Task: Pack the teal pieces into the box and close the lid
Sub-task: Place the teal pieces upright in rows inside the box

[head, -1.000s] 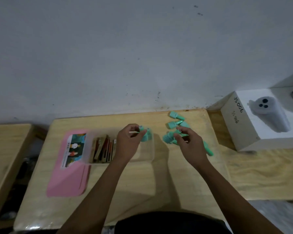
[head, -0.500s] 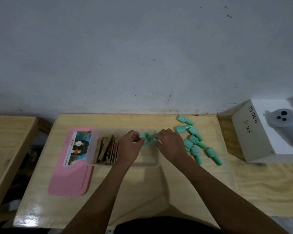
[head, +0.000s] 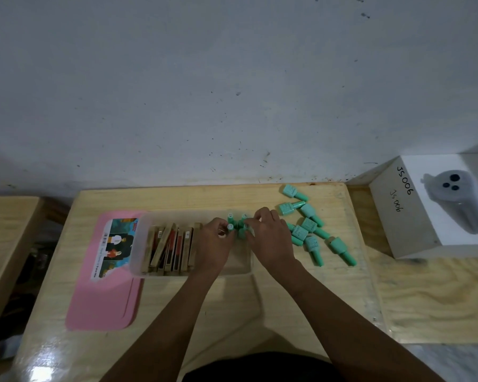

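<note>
A clear plastic box [head: 138,244] stands on the wooden table, its left half filled with upright wooden tiles [head: 171,249]. Several teal pieces [head: 236,224] stand upright in the box's far right part. My left hand [head: 214,244] and my right hand [head: 271,238] meet over them, with fingertips pinched on the upright teal pieces. Several more teal pieces [head: 309,230] lie loose on the table to the right of the box. The pink lid [head: 102,293] lies flat to the left, partly under the box.
A white carton [head: 414,216] marked JS006 with a grey device [head: 461,202] on top sits at the right. A grey wall rises behind the table. Another wooden surface [head: 3,232] lies at the left, across a gap.
My right hand left the loose pile and came left to the box with a teal piece. Both hands now hold the upright pieces inside the box. The camera view shifted.
</note>
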The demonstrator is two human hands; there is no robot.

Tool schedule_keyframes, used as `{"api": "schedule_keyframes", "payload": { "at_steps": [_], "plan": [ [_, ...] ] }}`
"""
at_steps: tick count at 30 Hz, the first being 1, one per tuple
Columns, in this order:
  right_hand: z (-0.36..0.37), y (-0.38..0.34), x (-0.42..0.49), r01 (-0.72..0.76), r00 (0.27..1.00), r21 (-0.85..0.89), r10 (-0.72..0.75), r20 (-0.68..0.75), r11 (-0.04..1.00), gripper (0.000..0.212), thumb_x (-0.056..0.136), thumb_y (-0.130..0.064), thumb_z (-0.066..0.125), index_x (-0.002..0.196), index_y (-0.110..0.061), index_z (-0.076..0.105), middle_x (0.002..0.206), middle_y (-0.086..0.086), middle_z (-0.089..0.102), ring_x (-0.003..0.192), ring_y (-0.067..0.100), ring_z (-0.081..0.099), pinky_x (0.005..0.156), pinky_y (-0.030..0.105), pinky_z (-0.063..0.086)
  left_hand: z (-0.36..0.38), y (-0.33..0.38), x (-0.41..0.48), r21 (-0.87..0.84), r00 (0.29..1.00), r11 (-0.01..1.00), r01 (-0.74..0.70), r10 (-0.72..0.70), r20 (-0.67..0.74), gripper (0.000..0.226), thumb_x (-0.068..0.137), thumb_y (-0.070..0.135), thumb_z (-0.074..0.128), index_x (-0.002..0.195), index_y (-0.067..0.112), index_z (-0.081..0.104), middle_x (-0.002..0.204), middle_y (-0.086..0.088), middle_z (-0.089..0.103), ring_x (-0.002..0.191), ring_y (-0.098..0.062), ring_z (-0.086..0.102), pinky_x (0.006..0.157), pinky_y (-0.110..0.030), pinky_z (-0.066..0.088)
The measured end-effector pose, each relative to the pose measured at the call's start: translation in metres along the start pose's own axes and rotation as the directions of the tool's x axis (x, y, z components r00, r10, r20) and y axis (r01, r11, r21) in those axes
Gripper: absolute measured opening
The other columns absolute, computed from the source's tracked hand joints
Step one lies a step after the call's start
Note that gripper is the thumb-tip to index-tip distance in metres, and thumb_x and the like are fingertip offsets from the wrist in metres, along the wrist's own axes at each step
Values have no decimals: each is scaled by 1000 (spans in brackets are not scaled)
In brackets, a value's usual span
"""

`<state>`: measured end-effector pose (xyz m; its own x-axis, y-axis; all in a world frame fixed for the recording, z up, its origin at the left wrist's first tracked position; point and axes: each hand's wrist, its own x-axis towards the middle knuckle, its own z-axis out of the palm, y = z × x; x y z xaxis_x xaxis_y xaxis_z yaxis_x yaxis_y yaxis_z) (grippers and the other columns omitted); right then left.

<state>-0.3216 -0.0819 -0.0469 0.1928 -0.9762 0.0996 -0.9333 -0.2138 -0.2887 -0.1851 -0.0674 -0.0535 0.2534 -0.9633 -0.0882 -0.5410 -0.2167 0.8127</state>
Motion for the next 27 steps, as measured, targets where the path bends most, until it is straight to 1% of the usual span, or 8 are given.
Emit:
{"api": "schedule_keyframes", "payload": {
  "at_steps": [10, 12, 14, 18, 20, 22, 25, 27],
  "plan": [
    [-4, 9, -5, 35, 999, 200, -41, 27, 979, 25, 84, -25, 68, 107, -16, 70, 103, 7, 58, 91, 26, 58, 69, 41, 51, 2, 4, -2, -40, 999, 999, -35, 34, -28, 12, 78, 3, 71, 87, 10, 66, 79, 0, 66, 73, -12, 62, 60, -1, 41],
    [-8, 18, -13, 27, 1000, 254, -29, 3, 967, 27, 85, -28, 65, 111, -18, 69, 104, 4, 58, 93, 22, 58, 69, 38, 51, 3, 3, -3, -34, 999, 999, -10, 9, -31, 17, 78, 7, 72, 94, 10, 66, 86, -3, 68, 78, -15, 63, 61, -4, 41],
    [-15, 33, -24, -11, 999, 276, 21, -34, 961, 28, 87, -29, 63, 114, -22, 67, 106, 0, 59, 95, 16, 56, 72, 33, 50, 4, 5, -7, 20, 997, 1000, 5, -3, -83, 27, 78, 16, 74, 101, 11, 63, 94, -3, 67, 86, -15, 60, 66, -17, 43],
    [-24, 87, -57, -260, 958, 282, 284, -47, 924, 28, 92, -31, 59, 118, -23, 65, 112, -3, 59, 101, 14, 56, 77, 29, 50, 8, 29, -25, 124, 957, 976, -180, 203, -207, 29, 79, 25, 72, 104, 15, 61, 98, 0, 62, 88, -14, 55, 70, -27, 46],
    [-25, 119, -77, -405, 902, 257, 430, -47, 878, 28, 90, -29, 60, 117, -22, 65, 112, 1, 59, 103, 19, 57, 77, 34, 51, 21, 45, -36, 137, 934, 934, -329, 343, -99, 25, 81, 26, 70, 102, 18, 61, 93, 3, 60, 85, -10, 53, 69, -23, 44],
    [-26, 143, -96, -550, 826, 222, 564, 0, 805, 34, 87, -26, 63, 121, -23, 62, 116, 7, 57, 108, 25, 54, 80, 39, 51, 42, 59, -46, 141, 888, 878, -457, 440, 136, 25, 82, 30, 67, 105, 21, 62, 95, 4, 61, 89, -11, 54, 72, -25, 46],
    [-27, 161, -111, -708, 705, 166, 698, 122, 686, 45, 89, -28, 59, 133, -23, 50, 127, 11, 52, 115, 27, 50, 86, 41, 48, 78, 74, -54, 175, 734, 791, -586, 426, 530, 41, 84, 32, 61, 123, 22, 55, 123, 1, 57, 114, -18, 52, 91, -34, 46],
    [-27, 166, -113, -734, 679, 148, 714, 173, 662, 47, 92, -30, 54, 137, -22, 46, 132, 12, 50, 116, 26, 50, 87, 40, 47, 98, 78, -57, 266, 647, 706, -656, 345, 680, 51, 88, 27, 57, 136, 22, 42, 144, -3, 41, 133, -22, 37, 106, -39, 36]
  ]
}}
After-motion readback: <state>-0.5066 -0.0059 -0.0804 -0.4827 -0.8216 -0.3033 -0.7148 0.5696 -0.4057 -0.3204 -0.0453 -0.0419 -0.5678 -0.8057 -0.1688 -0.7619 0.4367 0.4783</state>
